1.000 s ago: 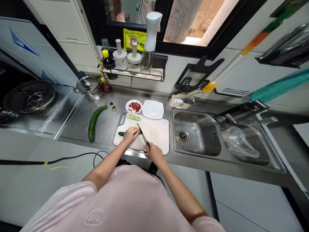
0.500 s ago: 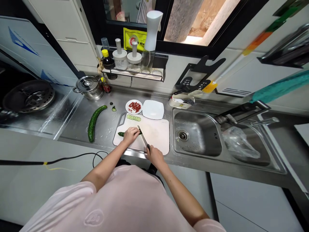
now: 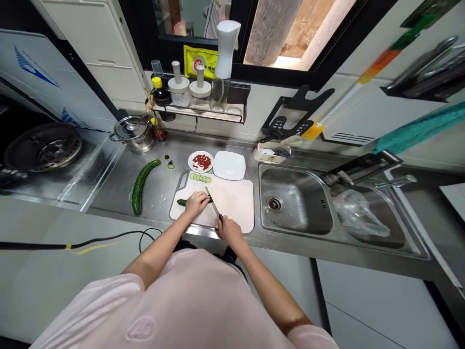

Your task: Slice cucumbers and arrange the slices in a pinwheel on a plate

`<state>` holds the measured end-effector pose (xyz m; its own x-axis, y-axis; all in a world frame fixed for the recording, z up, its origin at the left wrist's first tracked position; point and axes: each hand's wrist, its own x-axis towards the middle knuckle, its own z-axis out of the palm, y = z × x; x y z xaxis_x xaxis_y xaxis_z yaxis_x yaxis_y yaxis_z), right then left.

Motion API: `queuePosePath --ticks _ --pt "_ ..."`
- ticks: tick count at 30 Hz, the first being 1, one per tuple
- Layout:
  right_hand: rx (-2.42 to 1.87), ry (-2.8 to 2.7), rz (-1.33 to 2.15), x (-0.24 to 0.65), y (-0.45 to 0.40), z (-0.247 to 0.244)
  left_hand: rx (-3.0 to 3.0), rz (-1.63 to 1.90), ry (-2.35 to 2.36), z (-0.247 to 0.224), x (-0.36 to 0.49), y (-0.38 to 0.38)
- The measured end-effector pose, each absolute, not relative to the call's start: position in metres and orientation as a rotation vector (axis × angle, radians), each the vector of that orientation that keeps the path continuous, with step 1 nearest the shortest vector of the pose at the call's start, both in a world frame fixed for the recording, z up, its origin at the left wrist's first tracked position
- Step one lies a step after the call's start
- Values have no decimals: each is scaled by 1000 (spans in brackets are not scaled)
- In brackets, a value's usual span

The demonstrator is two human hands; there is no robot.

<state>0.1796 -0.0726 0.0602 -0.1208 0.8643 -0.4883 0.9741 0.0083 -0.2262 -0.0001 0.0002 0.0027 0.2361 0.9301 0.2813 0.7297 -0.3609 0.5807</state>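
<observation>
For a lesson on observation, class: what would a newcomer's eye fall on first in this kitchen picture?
The eye goes first to the middle of the view, where the right hand grips a kitchen knife on a white cutting board and the left hand presses on a short piece of cucumber. Left of the board lies a long dark green cucumber. Above the board sits a small round plate of chopped red food.

My board (image 3: 232, 206): smooth matt white plastic. Knife (image 3: 214, 203) on it: bright steel blade. Left of the board, brushed stainless counter (image 3: 156, 167); right of it, satin steel sink (image 3: 290, 194); above it, glossy white ceramic plate (image 3: 229, 165).
</observation>
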Motion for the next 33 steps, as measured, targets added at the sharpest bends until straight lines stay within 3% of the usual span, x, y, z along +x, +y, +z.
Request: queuePosePath --ticks 23,33 --pt "1970 2021 -748 188 -100 58 2168 869 1539 2 -1 -1" --pt "1991 2034 -735 171 -72 60 2160 860 1543 5 -1 -2"
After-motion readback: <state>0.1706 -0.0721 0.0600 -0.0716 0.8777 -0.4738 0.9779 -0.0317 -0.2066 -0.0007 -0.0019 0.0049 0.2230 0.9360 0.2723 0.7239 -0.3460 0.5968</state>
